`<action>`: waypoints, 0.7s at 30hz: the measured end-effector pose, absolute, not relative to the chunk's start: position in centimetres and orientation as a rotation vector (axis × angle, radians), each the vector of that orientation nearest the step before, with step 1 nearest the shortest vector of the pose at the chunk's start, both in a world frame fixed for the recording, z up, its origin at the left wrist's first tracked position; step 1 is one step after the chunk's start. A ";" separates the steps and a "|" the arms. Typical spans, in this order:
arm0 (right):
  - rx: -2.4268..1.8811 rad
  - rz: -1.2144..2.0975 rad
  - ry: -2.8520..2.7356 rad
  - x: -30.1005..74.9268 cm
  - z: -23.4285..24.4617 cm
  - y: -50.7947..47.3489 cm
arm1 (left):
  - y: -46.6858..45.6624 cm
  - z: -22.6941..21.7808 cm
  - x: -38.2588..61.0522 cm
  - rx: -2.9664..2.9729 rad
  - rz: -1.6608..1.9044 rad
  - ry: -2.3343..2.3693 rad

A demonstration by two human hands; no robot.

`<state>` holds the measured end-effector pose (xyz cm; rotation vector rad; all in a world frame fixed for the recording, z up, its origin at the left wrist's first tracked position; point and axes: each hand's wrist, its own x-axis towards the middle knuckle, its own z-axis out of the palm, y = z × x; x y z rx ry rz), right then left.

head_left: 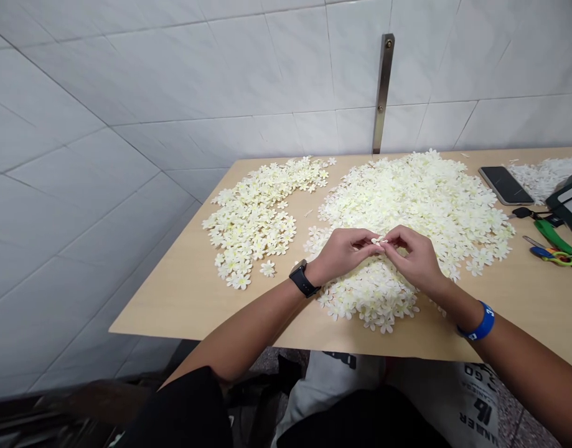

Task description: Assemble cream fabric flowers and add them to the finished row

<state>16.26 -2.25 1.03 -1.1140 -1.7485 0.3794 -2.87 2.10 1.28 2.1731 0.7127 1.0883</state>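
Both hands meet over a big heap of white artificial flowers (421,193) with pale yellow centres. A small white artificial flower (378,240) is pinched between my left hand (344,252) and my right hand (414,255), thumbs and fingertips of both closed on it. Most of that flower is hidden by the fingers. To the left lies a second, looser group of the same flowers (253,227), and a single flower (267,268) rests a little apart from it. More flowers (374,298) spread below my wrists towards the table's front edge.
The light wooden table (173,305) stands against a tiled wall (267,74) with a metal bracket (383,93). At right are a phone (506,185), a pile of thin white pieces (544,177), a dark box (570,199), green-handled pliers (554,236) and scissors (559,256).
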 end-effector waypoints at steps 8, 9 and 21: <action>-1.118 0.272 -1.742 16.7 1.6 -2.2 | 1.7 1.7 -3.0 2.279 1.071 0.642; -1.116 0.263 -1.747 16.8 1.7 -2.1 | 1.8 1.6 -3.0 2.276 1.068 0.633; -1.081 0.310 -1.881 16.8 1.9 -2.3 | 1.7 2.1 -3.1 2.298 0.965 0.618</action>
